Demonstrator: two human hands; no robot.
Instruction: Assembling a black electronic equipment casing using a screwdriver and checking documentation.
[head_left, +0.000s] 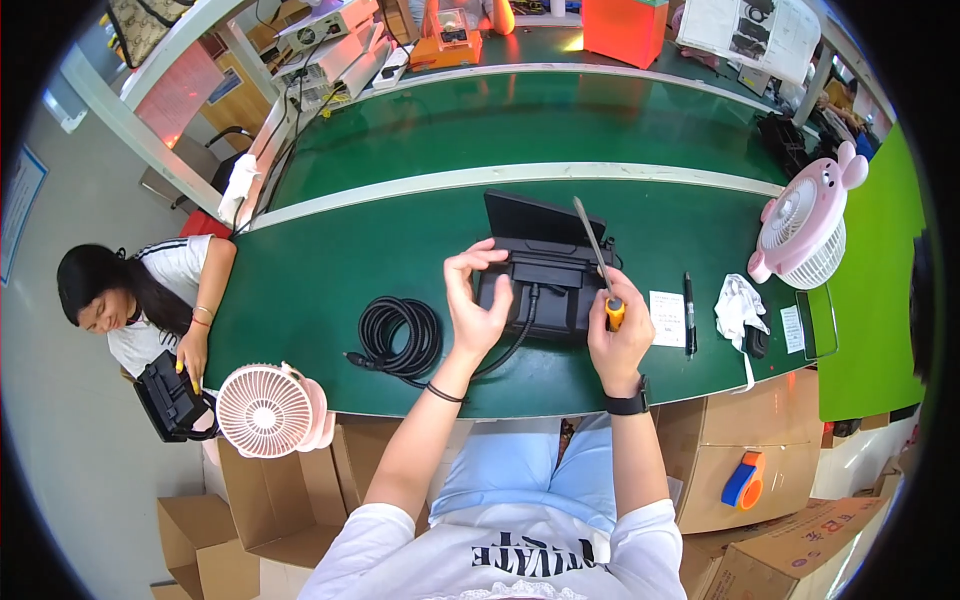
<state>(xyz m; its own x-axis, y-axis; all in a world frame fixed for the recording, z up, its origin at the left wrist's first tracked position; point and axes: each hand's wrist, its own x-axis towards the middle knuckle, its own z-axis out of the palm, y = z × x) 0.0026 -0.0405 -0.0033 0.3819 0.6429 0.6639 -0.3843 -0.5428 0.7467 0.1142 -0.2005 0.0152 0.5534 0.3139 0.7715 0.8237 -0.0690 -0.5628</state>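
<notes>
Firstly, we noted green table (320,260). Black device (565,312), panel (535,216) raised, lay on table before us. Black cable coil (372,338) lay left of device. Our left hand (475,302): thumb and fingers apart, at device's left edge; touch we could not tell. Our right hand (627,328): fingers clamped on yellow-handled screwdriver (592,247). White slip (667,318), right of device. Black pen (689,315), beside slip.

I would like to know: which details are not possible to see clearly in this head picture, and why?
All in the head view:
- Screwdriver: part of its yellow handle is covered by the right hand.
- Black device: left edge partly behind the left hand.
- White paper slip: writing too small to read.
- Far person: cut off by the upper edge.
</notes>
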